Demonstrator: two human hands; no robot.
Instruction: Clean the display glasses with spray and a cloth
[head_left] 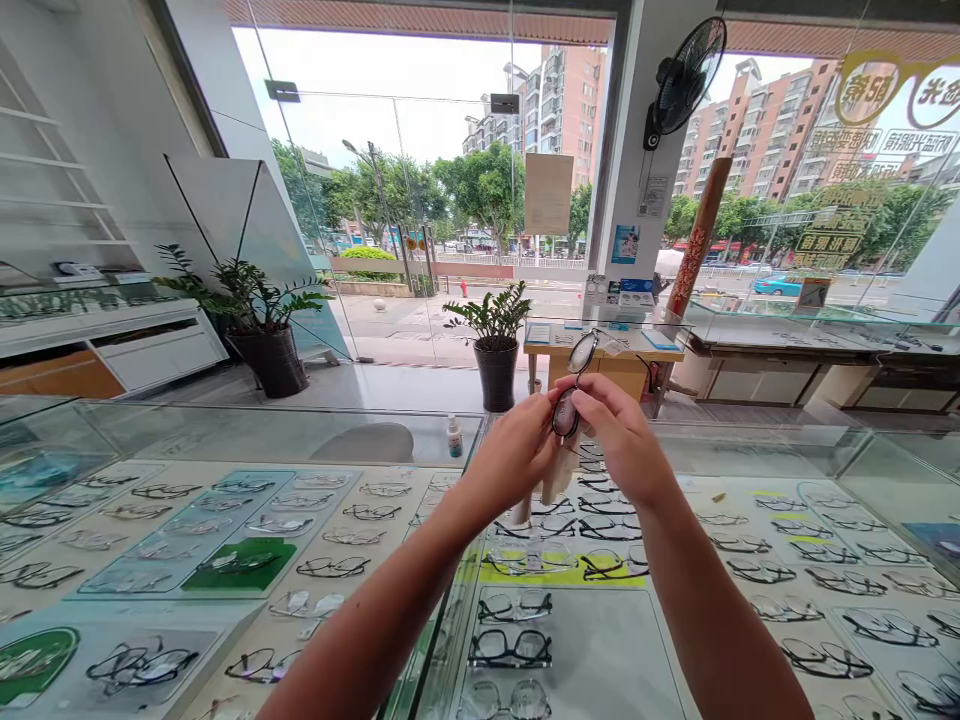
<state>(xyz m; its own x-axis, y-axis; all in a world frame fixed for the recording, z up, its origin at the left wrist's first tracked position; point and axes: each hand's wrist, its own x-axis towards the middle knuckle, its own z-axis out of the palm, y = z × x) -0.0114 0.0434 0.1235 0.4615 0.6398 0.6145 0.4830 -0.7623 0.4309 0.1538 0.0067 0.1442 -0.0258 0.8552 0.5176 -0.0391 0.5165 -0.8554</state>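
Note:
Both my hands are raised over the glass display case, holding one pair of dark-rimmed eyeglasses (584, 352) tilted on end. My left hand (521, 440) grips the frame by the lower lens, its fingers closed. From the right, my right hand (622, 430) pinches at the same lower lens with thumb and fingers. The upper lens sticks up free above the fingers. A beige, cloth-like piece (559, 475) hangs below the hands; which hand has it I cannot tell. Under my forearms, rows of eyeglasses (511, 648) lie inside the case.
A small white spray bottle (454, 438) stands on the glass counter (262, 430) to the left. Potted plants (496, 375) stand beyond it before the glass doors. A wooden desk (611, 370) is behind my hands. More display counters (765, 370) line the right side.

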